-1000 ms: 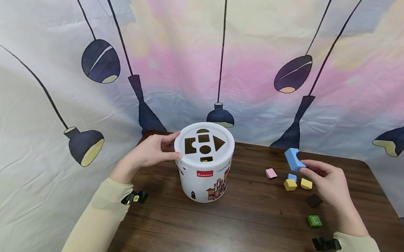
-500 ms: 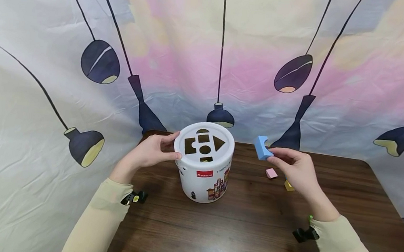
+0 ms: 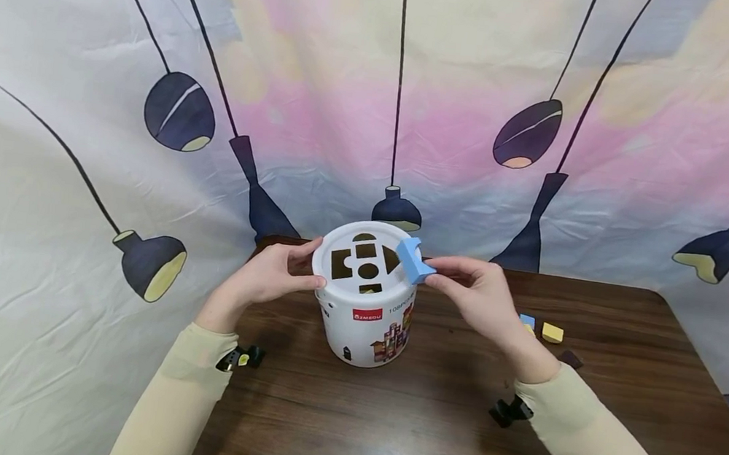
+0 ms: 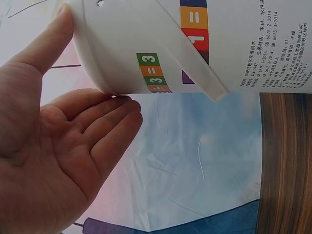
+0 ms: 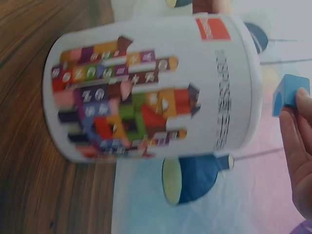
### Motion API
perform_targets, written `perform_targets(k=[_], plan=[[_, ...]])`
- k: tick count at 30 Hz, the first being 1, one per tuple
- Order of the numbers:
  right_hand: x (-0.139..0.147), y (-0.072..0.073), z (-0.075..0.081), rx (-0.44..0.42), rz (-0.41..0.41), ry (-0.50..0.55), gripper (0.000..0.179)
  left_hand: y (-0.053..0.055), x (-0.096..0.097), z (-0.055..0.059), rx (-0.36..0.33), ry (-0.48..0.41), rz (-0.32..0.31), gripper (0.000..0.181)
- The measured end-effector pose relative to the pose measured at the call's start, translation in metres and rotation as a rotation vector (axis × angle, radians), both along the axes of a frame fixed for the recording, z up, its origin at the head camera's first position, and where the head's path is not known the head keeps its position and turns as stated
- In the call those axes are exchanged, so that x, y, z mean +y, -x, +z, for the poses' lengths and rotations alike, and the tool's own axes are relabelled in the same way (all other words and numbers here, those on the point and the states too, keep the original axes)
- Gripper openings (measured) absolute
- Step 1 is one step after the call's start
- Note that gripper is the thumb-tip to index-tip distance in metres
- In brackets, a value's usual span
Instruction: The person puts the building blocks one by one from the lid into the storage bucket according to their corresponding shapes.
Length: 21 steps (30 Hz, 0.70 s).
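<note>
A white bucket [image 3: 338, 327] printed with colourful toy blocks stands on the table. Its lid [image 3: 392, 286] has several shaped holes: round, triangular, rectangular, half-round and notched. My left hand [image 3: 270, 275] holds the left side of the rim between thumb and fingers; in the left wrist view the thumb [image 4: 48, 41] lies on the lid's edge. Between thumb and fingers, my right hand [image 3: 473, 296] pinches a light-blue arch block [image 3: 412, 263], tilted over the right part of the lid and partly covering the triangular hole. In the right wrist view this arch block [image 5: 294, 91] appears apart from the lid.
On the wooden table [image 3: 345, 431], right of my right hand, lie a small blue block [image 3: 528, 320], a yellow block [image 3: 552, 333] and a dark block [image 3: 570, 359]. Another yellow piece is mostly hidden by the hand. A fabric backdrop [image 3: 323, 106] with printed lamps hangs behind.
My right hand has carried the blue arch block leftward from above the loose blocks to over the bucket's lid. The left hand and the bucket have stayed put.
</note>
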State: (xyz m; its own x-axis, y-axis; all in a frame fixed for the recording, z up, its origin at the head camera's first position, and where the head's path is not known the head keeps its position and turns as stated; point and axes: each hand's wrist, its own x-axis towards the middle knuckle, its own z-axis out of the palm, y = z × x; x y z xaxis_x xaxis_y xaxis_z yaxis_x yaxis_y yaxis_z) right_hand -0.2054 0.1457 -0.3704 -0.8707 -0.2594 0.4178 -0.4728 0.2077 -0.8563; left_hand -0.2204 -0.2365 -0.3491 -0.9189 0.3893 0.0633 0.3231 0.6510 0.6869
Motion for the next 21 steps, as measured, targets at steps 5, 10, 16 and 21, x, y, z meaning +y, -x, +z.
perform_targets(k=[5, 10, 16, 21], plan=[[-0.026, 0.001, 0.004, 0.021, 0.062, 0.009, 0.021, 0.0, 0.0, -0.001, -0.004, 0.001, 0.003, 0.089], [-0.054, 0.007, 0.008, 0.05, 0.086, -0.01, 0.02, 0.001, -0.001, -0.001, -0.008, -0.009, 0.002, 0.089], [-0.082, 0.012, 0.009, 0.083, 0.11, -0.061, 0.017, 0.002, 0.0, -0.002, -0.024, -0.026, -0.015, 0.089], [-0.096, 0.015, 0.012, 0.124, 0.104, -0.122, 0.018, 0.001, -0.001, -0.001, -0.02, -0.025, -0.023, 0.088]])
